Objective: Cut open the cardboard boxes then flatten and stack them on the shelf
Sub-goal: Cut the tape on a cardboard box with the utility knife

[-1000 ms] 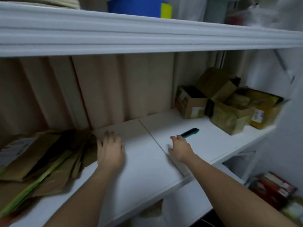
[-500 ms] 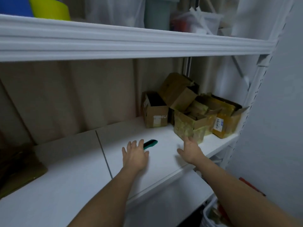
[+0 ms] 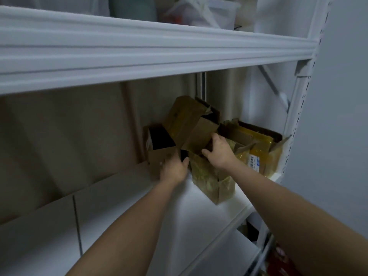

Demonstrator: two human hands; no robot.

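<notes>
Overhead, upper shelf beam — white, spans the view. Below it, white shelf, bare board at left; cardboard boxes clustered at its right end. Rearmost tilted box leans on the others. Right box, yellow tape, label. Front box, taped, at shelf edge. Left box, open top. Right hand grips the front box's top edge; left hand — grip unclear — touches the left box.

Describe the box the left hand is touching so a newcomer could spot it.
On the white shelf, a cluster of cardboard boxes fills the far right end. It's the leftmost box, under the left hand: plain brown, upright, dark open top, none of its neighbours' yellow tape.
</notes>
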